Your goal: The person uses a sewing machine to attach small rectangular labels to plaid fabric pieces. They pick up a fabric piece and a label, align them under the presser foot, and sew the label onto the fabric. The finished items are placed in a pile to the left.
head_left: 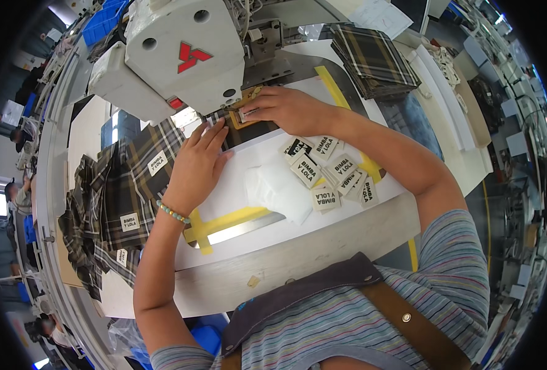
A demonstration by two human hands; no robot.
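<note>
My left hand [198, 165] lies on the plaid fabric [162, 139] with its fingers stretched out, close below the head of a white sewing machine [156, 61]. My right hand [292, 111] is bent over a small tan frame [244, 123] beneath the machine. Its fingertips are pressed together on a whitish label [246, 115], partly hidden by them. Dark plaid cloth shows under the frame. A loose pile of cream and black labels [341, 169] lies on the white work surface, nearer me than my right hand.
Plaid pieces with labels on them [129, 222] hang in folds at the left. A stack of plaid pieces [375, 58] stands at the far right. Yellow tape [236, 217] borders the white plate. Blue crates [104, 23] sit at the far left, with people beyond.
</note>
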